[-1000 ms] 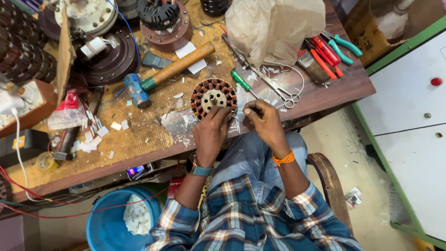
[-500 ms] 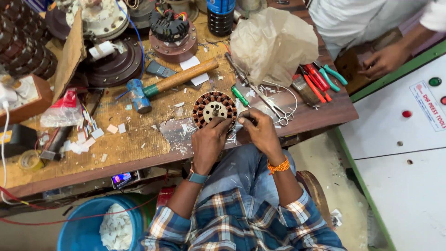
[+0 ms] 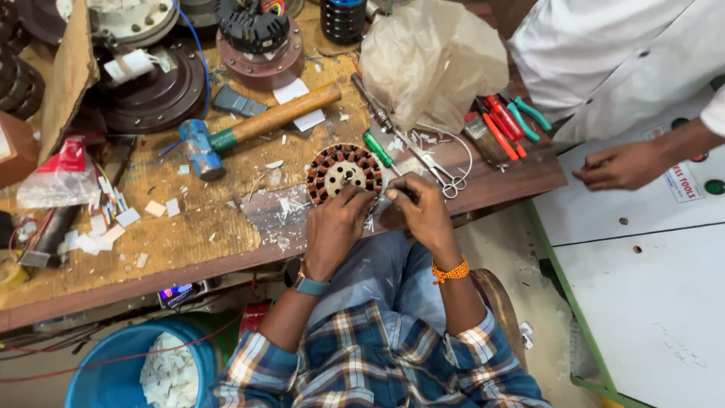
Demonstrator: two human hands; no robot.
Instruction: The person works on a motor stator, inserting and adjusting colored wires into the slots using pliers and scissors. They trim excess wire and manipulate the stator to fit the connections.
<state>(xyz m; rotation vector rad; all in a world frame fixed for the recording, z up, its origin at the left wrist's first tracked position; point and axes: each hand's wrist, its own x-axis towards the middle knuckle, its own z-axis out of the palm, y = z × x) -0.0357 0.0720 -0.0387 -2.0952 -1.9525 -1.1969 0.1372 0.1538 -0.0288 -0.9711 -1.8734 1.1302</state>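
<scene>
At centre frame I see my left hand [image 3: 334, 227] closed on the near edge of the stator [image 3: 343, 172], which lies flat on the surface [image 3: 189, 227]. My right hand [image 3: 419, 211] sits just right of it, fingers pinched shut around something too small to tell. A hammer [image 3: 257, 127] lies upper left of the stator; scissors [image 3: 442, 170] lie right.

red-white plastic packet [image 3: 64, 170] bench left | lit small screen [image 3: 179, 295] under bench edge
</scene>
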